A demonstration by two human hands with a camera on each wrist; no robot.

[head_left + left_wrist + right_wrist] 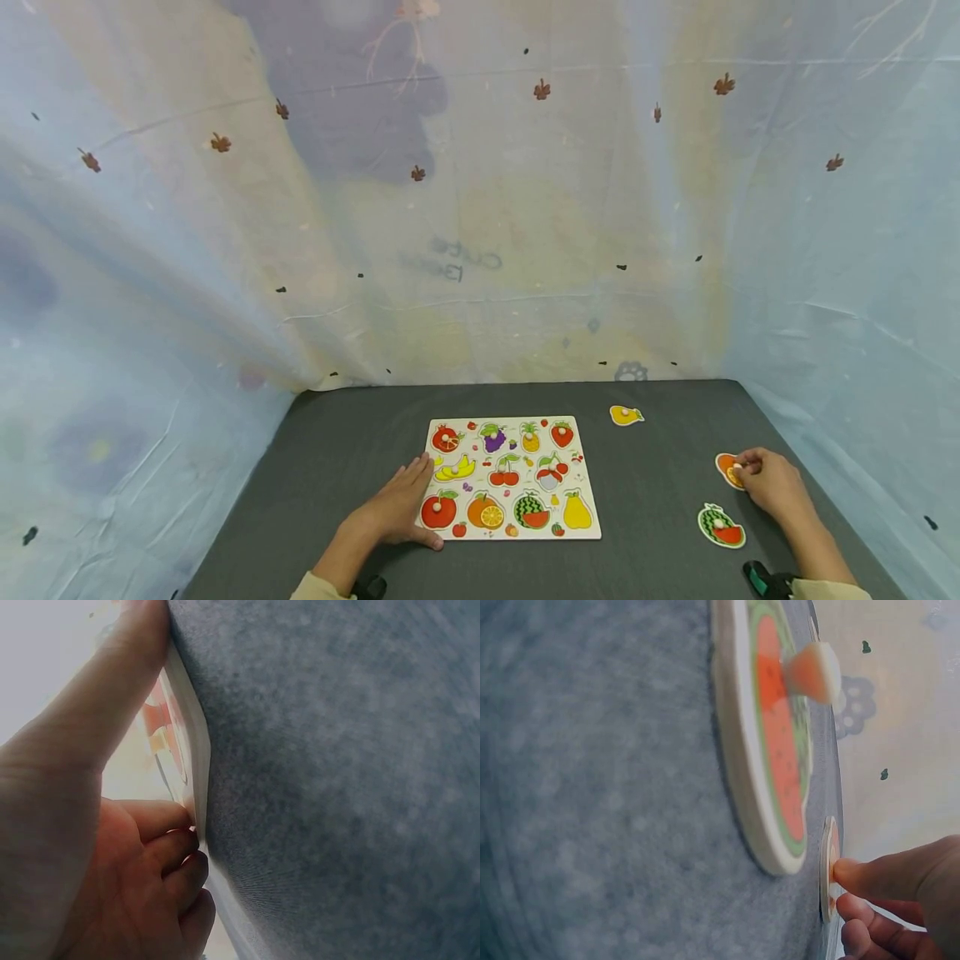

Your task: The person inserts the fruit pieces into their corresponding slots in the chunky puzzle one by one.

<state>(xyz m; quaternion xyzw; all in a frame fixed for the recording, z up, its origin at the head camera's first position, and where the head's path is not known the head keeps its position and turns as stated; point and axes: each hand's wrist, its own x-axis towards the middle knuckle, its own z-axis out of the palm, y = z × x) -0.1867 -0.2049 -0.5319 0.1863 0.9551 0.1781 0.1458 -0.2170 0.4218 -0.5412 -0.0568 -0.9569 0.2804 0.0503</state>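
Observation:
A white fruit puzzle board [512, 479] lies flat on the dark table. My left hand [397, 504] rests against its left edge, fingers stretched along the side and thumb near the bottom corner. In the left wrist view, the fingertips [187, 881] touch the board's rim. Over to the right, my right hand [774, 485] pinches the orange puzzle piece [726, 468] between thumb and fingers; the grip covers part of it. Closer to me lies the watermelon piece [722, 527], its knob [815, 673] standing out large in the right wrist view.
A pear piece [626, 415] lies beyond the board's far right corner. Patterned cloth [480, 208] hangs behind the table [652, 500] and along both sides. Several knobbed fruit pieces, such as the strawberry [562, 435], sit in the board.

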